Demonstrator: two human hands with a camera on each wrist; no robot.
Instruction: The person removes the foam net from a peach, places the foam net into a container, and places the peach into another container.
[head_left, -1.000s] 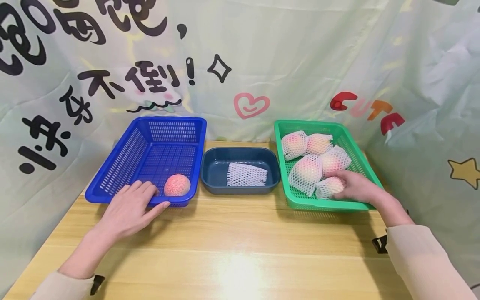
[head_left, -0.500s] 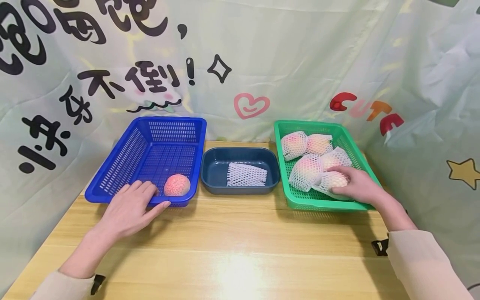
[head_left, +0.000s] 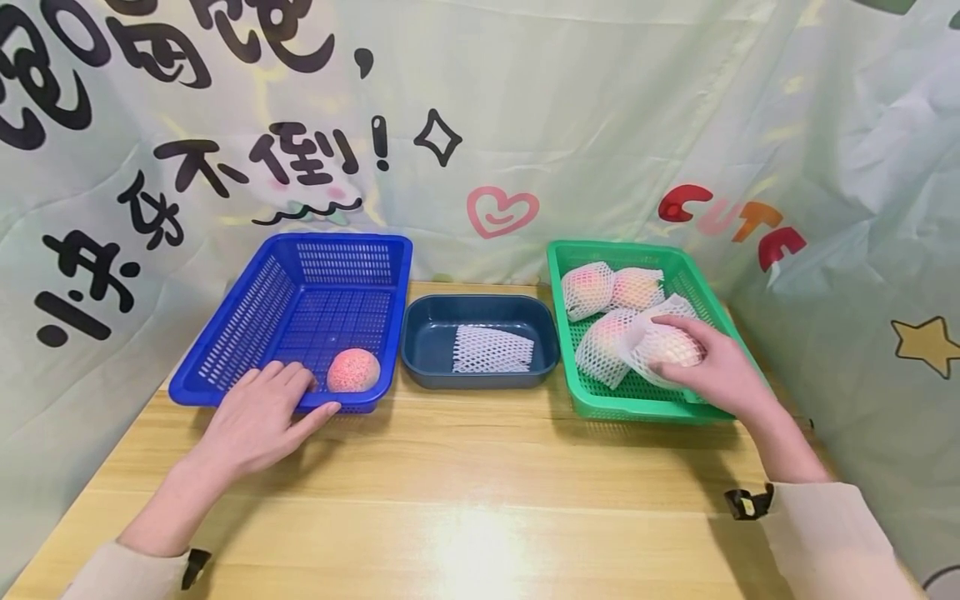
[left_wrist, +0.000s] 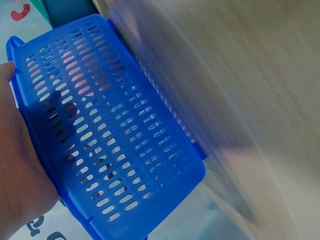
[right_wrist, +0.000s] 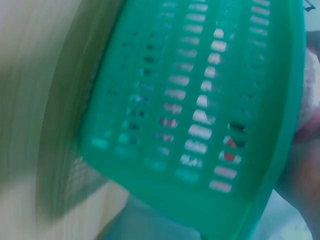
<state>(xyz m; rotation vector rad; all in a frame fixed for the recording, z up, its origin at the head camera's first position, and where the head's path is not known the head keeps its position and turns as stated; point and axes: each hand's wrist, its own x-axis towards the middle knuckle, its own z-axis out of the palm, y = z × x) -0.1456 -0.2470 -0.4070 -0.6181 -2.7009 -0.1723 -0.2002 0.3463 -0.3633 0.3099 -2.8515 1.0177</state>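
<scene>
My right hand (head_left: 723, 367) grips a peach (head_left: 672, 346) in a white foam net above the near right part of the green basket (head_left: 630, 408). Several other net-wrapped peaches (head_left: 588, 287) lie in that basket. At the left, my left hand (head_left: 258, 417) holds the near rim of the blue basket (head_left: 386, 292), fingers bent over it and thumb along the outside. A bare pink peach (head_left: 354, 371) sits in the blue basket's near right corner. The left wrist view shows the slotted basket wall beside the hand; the right wrist view is blurred, mostly green basket wall.
A dark blue oval-cornered tub (head_left: 420, 375) stands between the two baskets, with a flat white foam net (head_left: 492, 350) inside. All rest on a wooden table (head_left: 480, 483). Printed cloth (head_left: 600, 108) hangs behind and at both sides.
My right hand has taken hold of the nearest netted peach and raised it a little from the others. My left hand has kept its place on the blue basket's rim.
</scene>
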